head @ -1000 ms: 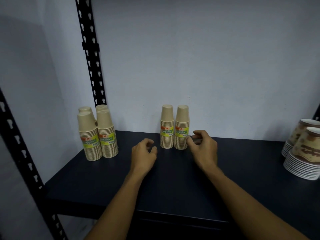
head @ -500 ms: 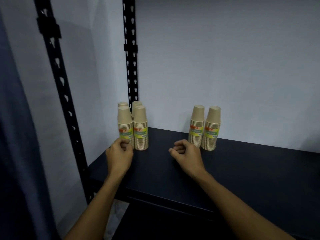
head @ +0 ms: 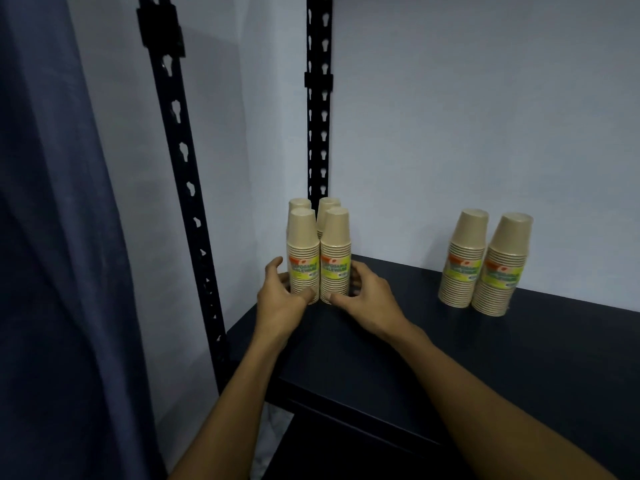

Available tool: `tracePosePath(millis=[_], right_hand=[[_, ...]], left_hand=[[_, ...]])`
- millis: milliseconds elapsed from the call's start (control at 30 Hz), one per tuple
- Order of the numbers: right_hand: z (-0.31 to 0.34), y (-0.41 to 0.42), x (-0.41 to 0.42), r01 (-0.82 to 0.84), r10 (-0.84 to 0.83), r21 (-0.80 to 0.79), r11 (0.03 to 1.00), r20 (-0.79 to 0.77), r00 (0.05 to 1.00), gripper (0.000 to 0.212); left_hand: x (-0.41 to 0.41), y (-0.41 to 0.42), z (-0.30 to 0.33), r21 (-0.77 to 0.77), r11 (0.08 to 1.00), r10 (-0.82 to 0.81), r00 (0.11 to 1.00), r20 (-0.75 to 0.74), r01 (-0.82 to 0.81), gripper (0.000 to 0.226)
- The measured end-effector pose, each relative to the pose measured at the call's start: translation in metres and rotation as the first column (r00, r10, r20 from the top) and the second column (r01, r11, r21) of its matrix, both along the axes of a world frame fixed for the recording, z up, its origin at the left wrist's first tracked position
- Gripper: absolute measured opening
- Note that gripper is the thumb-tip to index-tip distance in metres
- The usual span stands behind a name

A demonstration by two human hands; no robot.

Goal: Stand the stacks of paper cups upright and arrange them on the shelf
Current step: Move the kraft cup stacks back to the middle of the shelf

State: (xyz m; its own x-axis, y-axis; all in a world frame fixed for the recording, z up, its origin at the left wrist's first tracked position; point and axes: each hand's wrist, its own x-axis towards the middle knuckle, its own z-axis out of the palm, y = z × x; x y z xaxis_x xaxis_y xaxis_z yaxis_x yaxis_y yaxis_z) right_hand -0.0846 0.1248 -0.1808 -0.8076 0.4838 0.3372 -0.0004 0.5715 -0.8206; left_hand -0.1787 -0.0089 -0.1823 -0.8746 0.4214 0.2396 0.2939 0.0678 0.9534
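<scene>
We cupped left hand (head: 281, 299) and right hand (head: 363, 297), fingers spread, around the corner cluster of upright cup stacks (head: 318, 258) on the shelf (head: 519, 358); likely next: squaring it, then the right-hand pair (head: 485, 265).

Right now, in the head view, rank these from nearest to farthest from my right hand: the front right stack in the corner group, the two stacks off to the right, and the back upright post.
1. Front right corner stack: touching the right hand.
2. Back upright post: behind the corner group.
3. Pair of stacks: farther right along the shelf.
</scene>
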Motion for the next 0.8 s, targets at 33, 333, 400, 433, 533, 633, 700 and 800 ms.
tracePosePath(millis=[33,333,400,433,533,633,700,800], right_hand=[[-0.003,0.002,-0.003,0.014,-0.014,0.0,1.0,-0.008,1.0,0.063],[-0.008,0.006,0.003,0.053,-0.052,0.0,0.999,-0.039,0.998,0.056],[-0.008,0.005,0.008,0.057,-0.058,-0.008,0.998,-0.037,0.998,0.056],[-0.008,0.005,0.011,0.061,-0.062,-0.015,0.998,-0.035,0.997,0.055],[-0.008,0.004,0.021,0.074,-0.075,-0.035,0.997,-0.031,0.997,0.054],[-0.008,0.003,0.032,0.096,-0.098,-0.052,0.994,-0.039,0.994,0.053],[-0.008,0.003,0.041,0.115,-0.118,-0.056,0.992,-0.041,0.992,0.053],[-0.008,0.004,0.058,0.133,-0.135,-0.058,0.989,-0.039,0.99,0.053]], left_hand=[[-0.002,0.002,-0.002,-0.014,1.0,0.009,1.0,-0.014,-0.009,0.081],[0.002,0.001,-0.006,-0.035,0.999,-0.006,0.999,-0.038,0.005,0.052],[0.006,-0.001,-0.005,-0.035,0.999,-0.021,0.999,-0.041,0.019,0.052],[0.008,-0.001,-0.004,-0.04,0.999,-0.028,0.999,-0.045,0.027,0.052],[0.015,-0.001,-0.002,-0.072,0.996,-0.055,0.996,-0.065,0.05,0.051],[0.024,0.002,0.001,-0.087,0.994,-0.07,0.996,-0.058,0.065,0.05],[0.032,0.003,0.001,-0.089,0.993,-0.079,0.996,-0.043,0.075,0.049],[0.046,0.006,0.0,-0.091,0.99,-0.11,0.993,-0.041,0.106,0.049]])
